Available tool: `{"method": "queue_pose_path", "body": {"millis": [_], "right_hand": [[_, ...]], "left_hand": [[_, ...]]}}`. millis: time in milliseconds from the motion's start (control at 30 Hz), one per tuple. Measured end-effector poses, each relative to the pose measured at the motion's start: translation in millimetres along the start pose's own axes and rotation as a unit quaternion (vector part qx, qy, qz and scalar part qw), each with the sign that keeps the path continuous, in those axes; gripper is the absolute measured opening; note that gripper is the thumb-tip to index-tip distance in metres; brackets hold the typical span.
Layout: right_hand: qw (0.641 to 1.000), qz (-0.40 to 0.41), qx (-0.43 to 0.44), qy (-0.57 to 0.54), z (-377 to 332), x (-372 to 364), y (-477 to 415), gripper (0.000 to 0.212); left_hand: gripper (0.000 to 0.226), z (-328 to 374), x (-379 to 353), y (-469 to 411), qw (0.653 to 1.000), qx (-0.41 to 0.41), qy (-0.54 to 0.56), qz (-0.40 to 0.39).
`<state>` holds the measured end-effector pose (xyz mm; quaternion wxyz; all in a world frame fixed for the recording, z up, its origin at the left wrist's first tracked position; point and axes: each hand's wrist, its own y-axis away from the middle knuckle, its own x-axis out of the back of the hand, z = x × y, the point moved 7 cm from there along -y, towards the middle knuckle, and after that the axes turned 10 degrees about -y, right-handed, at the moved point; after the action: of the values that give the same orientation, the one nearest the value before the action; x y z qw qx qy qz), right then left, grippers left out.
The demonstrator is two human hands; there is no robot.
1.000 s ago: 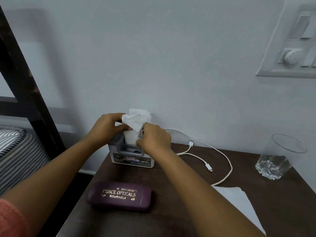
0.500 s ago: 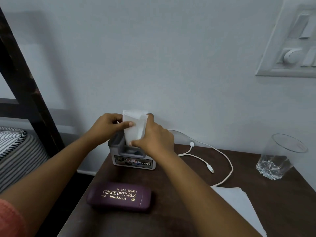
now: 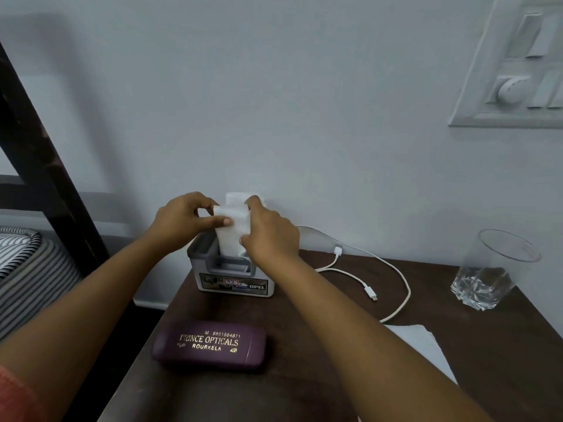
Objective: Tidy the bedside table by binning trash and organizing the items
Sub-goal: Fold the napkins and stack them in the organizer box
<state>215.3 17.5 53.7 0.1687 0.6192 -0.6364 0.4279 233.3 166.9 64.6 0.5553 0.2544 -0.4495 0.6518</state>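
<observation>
A small grey and white holder box [image 3: 213,277] labelled OPEL stands at the back left of the dark wooden bedside table [image 3: 350,376]. White folded tissues [image 3: 233,236] stand upright in it. My left hand [image 3: 185,217] pinches the tissues from the left, thumb across their front. My right hand [image 3: 269,236] grips them from the right. A maroon spectacle case [image 3: 210,345] printed PRINCE OPTICALS lies in front of the box. A white charging cable [image 3: 393,275] loops across the table to the right.
A clear glass [image 3: 490,269] stands at the table's right edge. A white sheet of paper [image 3: 423,351] lies by my right forearm. A striped pillow [image 3: 27,266] and dark bed frame [image 3: 39,159] are at left. A switchboard [image 3: 518,71] is on the wall.
The tissue was crumpled and loose above the box; now it is flattened and folded, held upright in the holder between both hands, which sit a little lower.
</observation>
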Motion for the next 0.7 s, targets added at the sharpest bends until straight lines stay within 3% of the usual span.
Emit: {"method": "queue_pose_path", "body": {"millis": [167,433,700], "right_hand": [[0.995,-0.049,0.011,0.082,-10,-9,-2,0.064],[0.98,-0.041,-0.008,0.196,-14,-16,-9,0.089],[0.987,-0.042,-0.112,0.11,4,-16,-12,0.086]], "left_hand": [[0.021,4,1,5,0.999,-0.009,-0.019,0.03],[0.008,12,-1,3,0.999,-0.01,-0.018,0.047],[0.009,9,-4,8,0.99,0.019,0.095,0.097]]}}
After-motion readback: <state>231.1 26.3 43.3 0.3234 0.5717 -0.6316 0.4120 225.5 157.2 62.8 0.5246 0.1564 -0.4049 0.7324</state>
